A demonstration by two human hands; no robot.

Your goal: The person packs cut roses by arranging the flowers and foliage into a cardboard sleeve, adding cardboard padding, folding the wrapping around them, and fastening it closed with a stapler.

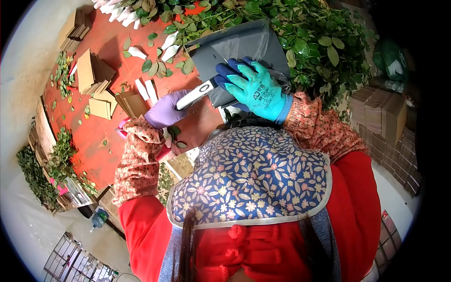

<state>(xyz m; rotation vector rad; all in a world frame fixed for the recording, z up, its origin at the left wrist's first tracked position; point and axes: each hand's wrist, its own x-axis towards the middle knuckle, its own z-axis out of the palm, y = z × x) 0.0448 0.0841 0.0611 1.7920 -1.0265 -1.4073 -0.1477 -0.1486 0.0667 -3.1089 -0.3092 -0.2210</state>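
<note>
My left hand, in a thin purple glove, is closed around the end of a long white tool with a dark oval mark, which looks like a stapler. The tool's far end reaches under the fingers of my right hand. That hand wears a teal glove with dark blue finger parts and presses bent fingers over a dark grey sheet with shiny clear film on it. What lies beneath the sheet and my right palm is hidden. White mesh sleeves and loose leaves lie just beyond.
A red table carries folded cardboard pieces and scattered leaves. Piled leafy stems spread along the back right. Stacked brown cartons stand at the right. More greenery lies at the left edge.
</note>
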